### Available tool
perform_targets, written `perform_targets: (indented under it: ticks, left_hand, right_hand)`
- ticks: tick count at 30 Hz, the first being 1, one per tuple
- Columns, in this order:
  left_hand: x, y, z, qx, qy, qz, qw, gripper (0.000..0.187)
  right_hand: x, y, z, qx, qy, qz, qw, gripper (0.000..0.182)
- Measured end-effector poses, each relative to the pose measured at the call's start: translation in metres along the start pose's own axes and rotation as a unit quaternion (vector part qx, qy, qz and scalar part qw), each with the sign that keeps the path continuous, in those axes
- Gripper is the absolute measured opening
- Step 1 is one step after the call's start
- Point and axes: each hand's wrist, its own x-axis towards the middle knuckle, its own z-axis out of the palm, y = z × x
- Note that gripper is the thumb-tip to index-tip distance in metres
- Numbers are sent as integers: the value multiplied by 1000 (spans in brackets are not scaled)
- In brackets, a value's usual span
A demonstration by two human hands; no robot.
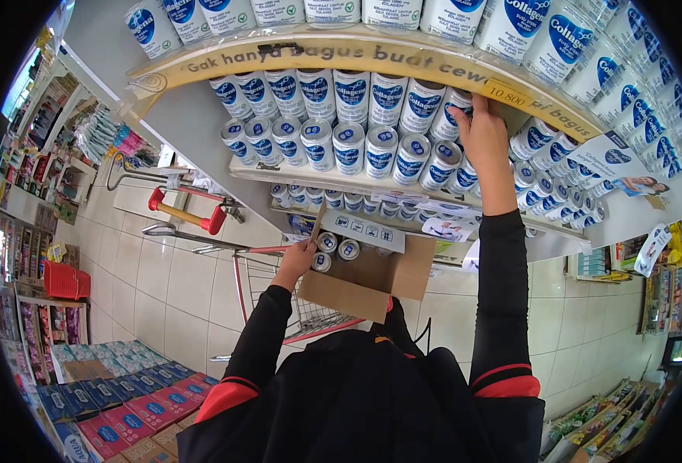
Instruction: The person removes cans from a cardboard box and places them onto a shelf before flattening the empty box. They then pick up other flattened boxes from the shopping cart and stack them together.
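My right hand reaches up to the shelf, its fingers and thumb around a white-and-blue Collagena can at the right end of the upper stacked row. Below it stands a front row of the same cans, lids showing. My left hand grips the raised edge of an open cardboard box. Inside the box, several cans stand upright at its left. The box rests on a shopping cart; part of its inside is shaded.
A yellow shelf strip with a price tag runs just above my right hand. More cans fill the shelves above, below and right. A red-handled trolley stands left. Stacked water cartons lie lower left on the tiled floor.
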Motion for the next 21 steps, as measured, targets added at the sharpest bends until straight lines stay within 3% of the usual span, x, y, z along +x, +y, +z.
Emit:
perform_targets:
  ticks: [2,4,5,8,10,11,12,14,15,19,21]
  left_hand:
    - [2,-4,2,12,5,-1,1000,37]
    - [1,-3,2,13,4,2,1000,37]
    - [0,-2,1,14,4,4,1000,37]
    - [-2,5,-1,24,12,-8,1000,36]
    - [-4,7,-4,25,3,-17,1000,37]
    - [-1,10,-5,23,-4,-21,999,37]
    - [0,10,-5,26,-4,-19,999,37]
    - [0,7,-5,-7,-26,-38,999,37]
    - [4,-6,4,24,31,-4,999,35]
    - [10,-21,10,61,56,69,994,35]
    - [12,-21,8,6,11,7,1000,34]
  right_hand:
    - [-4,-4,-1,-4,4,2,1000,47]
    - [-14,-13,-5,-92,101,-32,990,45]
    - [-19,-20,-9,-90,101,-34,990,45]
    - [-56,-54,-11,153,116,-18,981,27]
    - [-107,-77,16,305,6,-46,951,13]
    - [-135,-91,30,325,-129,-2,937,12]
    - [-169,-95,62,287,-152,-55,944,17]
    - [-218,-99,94,190,-402,10,896,28]
    - [-238,-99,109,187,-391,19,901,32]
    - [-268,-114,146,135,-358,87,920,41]
    - [-278,-119,147,112,-345,111,925,42]
